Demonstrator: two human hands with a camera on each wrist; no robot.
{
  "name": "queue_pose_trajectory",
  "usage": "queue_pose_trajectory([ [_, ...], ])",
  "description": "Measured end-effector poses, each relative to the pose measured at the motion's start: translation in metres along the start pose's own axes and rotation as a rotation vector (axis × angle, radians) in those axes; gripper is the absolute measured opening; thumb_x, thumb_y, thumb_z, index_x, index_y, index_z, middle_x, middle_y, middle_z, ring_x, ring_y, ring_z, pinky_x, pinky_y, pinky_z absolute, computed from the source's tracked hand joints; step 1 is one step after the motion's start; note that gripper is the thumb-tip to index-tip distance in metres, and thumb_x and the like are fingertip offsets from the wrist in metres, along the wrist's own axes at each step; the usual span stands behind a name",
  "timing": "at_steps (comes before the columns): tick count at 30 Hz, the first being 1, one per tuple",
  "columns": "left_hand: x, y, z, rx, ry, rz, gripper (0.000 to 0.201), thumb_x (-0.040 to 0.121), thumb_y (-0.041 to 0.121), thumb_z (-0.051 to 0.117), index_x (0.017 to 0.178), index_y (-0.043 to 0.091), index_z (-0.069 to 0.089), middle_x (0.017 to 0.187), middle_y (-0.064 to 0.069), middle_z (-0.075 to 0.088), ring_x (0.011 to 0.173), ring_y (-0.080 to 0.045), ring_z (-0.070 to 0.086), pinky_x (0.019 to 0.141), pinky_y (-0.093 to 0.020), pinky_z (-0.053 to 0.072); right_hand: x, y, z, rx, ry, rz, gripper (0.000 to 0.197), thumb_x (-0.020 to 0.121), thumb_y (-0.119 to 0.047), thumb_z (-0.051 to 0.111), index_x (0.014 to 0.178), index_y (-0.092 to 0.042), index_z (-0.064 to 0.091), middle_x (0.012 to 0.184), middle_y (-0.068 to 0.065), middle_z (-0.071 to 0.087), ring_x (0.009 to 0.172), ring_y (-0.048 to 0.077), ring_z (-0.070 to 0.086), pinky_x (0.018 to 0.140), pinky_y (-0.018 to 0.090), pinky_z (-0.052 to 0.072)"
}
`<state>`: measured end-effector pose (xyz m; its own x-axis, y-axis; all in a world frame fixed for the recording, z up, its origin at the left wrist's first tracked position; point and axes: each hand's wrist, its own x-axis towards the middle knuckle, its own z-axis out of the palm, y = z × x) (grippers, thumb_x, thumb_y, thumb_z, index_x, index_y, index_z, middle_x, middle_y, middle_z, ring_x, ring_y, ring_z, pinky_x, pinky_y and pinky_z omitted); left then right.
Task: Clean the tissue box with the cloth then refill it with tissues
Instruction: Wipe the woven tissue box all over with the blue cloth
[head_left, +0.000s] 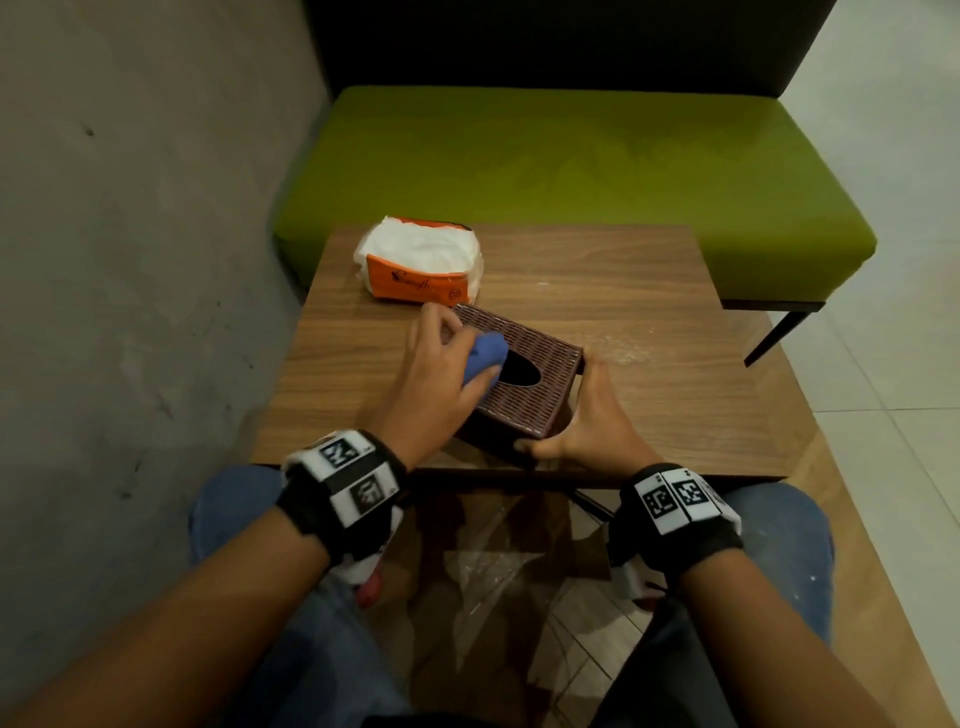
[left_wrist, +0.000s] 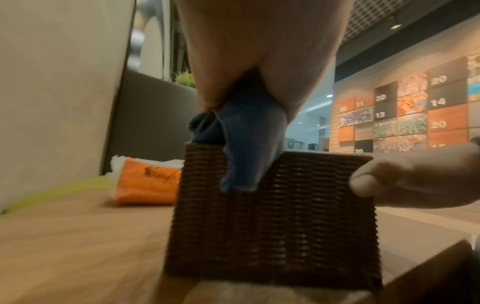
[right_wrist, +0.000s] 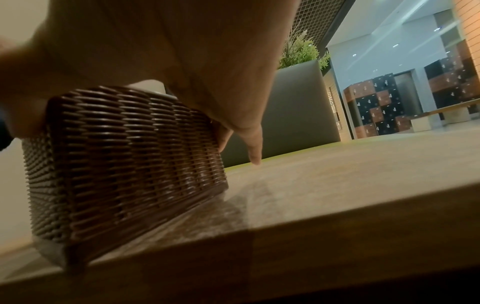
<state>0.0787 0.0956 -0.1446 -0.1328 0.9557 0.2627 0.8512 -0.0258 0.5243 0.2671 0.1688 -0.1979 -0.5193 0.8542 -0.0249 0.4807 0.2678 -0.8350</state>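
A brown woven tissue box (head_left: 540, 387) with a dark oval slot in its top stands near the table's front edge. My left hand (head_left: 434, 371) grips a bunched blue cloth (head_left: 485, 353) and presses it on the box's top, left of the slot. In the left wrist view the blue cloth (left_wrist: 249, 144) hangs over the box's top edge, above the woven side of the tissue box (left_wrist: 275, 222). My right hand (head_left: 587, 423) holds the box's near right corner, thumb along the front, fingers along the right side. The right wrist view shows the tissue box (right_wrist: 124, 164) under my palm.
An orange pack of white tissues (head_left: 421, 267) lies at the back left of the wooden table (head_left: 649, 312). A green bench seat (head_left: 571, 166) stands behind the table, a grey wall (head_left: 130, 234) on the left. Pale dust marks the tabletop right of the box.
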Motion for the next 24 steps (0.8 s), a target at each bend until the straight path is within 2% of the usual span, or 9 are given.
queue_pose_trajectory([
  [3,0.023,0.014,0.002,-0.232,-0.097,-0.101,0.043,0.086,0.029,0.066,0.12,0.014,0.045,0.109,0.0,0.047,0.101,-0.013,0.048,0.088,-0.025,0.039,0.001,-0.004,-0.002,-0.01,-0.016,0.026,0.121,0.038,-0.048,0.088,0.138,-0.015,0.027,0.129,-0.003,0.037,0.122,0.013,0.043,0.106,0.038,0.041],
  [5,0.036,0.009,-0.008,-0.326,-0.158,-0.083,0.036,0.084,0.027,0.068,0.114,0.015,0.051,0.107,0.002,0.057,0.1,-0.012,0.054,0.087,-0.027,0.043,0.001,-0.004,-0.002,-0.006,-0.019,0.039,0.12,0.036,-0.053,0.085,0.136,-0.02,0.028,0.13,-0.002,0.04,0.122,0.015,0.045,0.105,0.041,0.043],
  [8,0.051,0.002,-0.024,-0.11,-0.433,0.047,0.022,0.087,0.033,0.065,0.104,0.019,0.062,0.103,0.002,0.067,0.095,-0.014,0.06,0.082,-0.032,0.046,0.003,-0.003,-0.004,-0.008,-0.015,0.039,0.115,0.036,-0.054,0.085,0.133,-0.026,0.029,0.129,-0.001,0.042,0.12,0.015,0.048,0.102,0.043,0.045],
  [9,0.054,0.004,-0.023,-0.006,-0.539,0.078,0.023,0.088,0.036,0.062,0.103,0.02,0.063,0.101,0.002,0.067,0.092,-0.015,0.059,0.079,-0.031,0.045,0.003,-0.003,-0.004,-0.014,-0.02,0.041,0.115,0.036,-0.055,0.084,0.133,-0.026,0.029,0.129,-0.001,0.042,0.12,0.015,0.048,0.102,0.043,0.045],
  [11,0.06,0.011,-0.015,0.166,-0.647,0.11,0.027,0.089,0.041,0.059,0.1,0.016,0.063,0.096,-0.001,0.066,0.086,-0.017,0.057,0.071,-0.031,0.04,0.004,-0.005,-0.004,-0.028,-0.042,0.05,0.116,0.036,-0.057,0.083,0.133,-0.029,0.027,0.13,-0.001,0.042,0.12,0.016,0.048,0.102,0.044,0.045],
  [15,0.067,0.022,-0.003,0.181,-0.69,0.055,0.032,0.088,0.041,0.06,0.092,0.01,0.067,0.09,-0.01,0.067,0.082,-0.024,0.059,0.068,-0.033,0.042,0.004,-0.006,-0.004,-0.083,-0.044,0.044,0.117,0.036,-0.06,0.079,0.134,-0.027,0.025,0.13,0.0,0.043,0.121,0.02,0.049,0.103,0.05,0.041],
  [19,0.068,0.018,-0.012,0.164,-0.782,0.108,0.023,0.088,0.033,0.062,0.101,0.014,0.067,0.098,-0.005,0.068,0.089,-0.021,0.06,0.079,-0.035,0.048,0.005,-0.009,-0.009,-0.119,-0.073,0.049,0.117,0.034,-0.06,0.078,0.133,-0.025,0.027,0.129,-0.004,0.043,0.12,0.017,0.048,0.104,0.052,0.038],
  [22,0.073,0.014,-0.029,0.28,-0.859,0.174,0.024,0.088,0.029,0.063,0.11,0.02,0.066,0.104,0.001,0.066,0.088,-0.013,0.055,0.074,-0.027,0.04,0.007,-0.011,-0.013,-0.157,-0.105,0.039,0.123,0.032,-0.063,0.075,0.137,-0.02,0.027,0.131,-0.003,0.042,0.123,0.018,0.046,0.106,0.054,0.036],
  [24,0.076,0.012,-0.034,0.406,-0.852,0.222,0.023,0.089,0.031,0.062,0.111,0.026,0.065,0.1,0.006,0.063,0.087,-0.009,0.049,0.071,-0.026,0.033,0.008,-0.011,-0.015,-0.173,-0.116,0.031,0.125,0.032,-0.065,0.074,0.138,-0.02,0.026,0.132,-0.003,0.041,0.124,0.018,0.046,0.106,0.055,0.035],
])
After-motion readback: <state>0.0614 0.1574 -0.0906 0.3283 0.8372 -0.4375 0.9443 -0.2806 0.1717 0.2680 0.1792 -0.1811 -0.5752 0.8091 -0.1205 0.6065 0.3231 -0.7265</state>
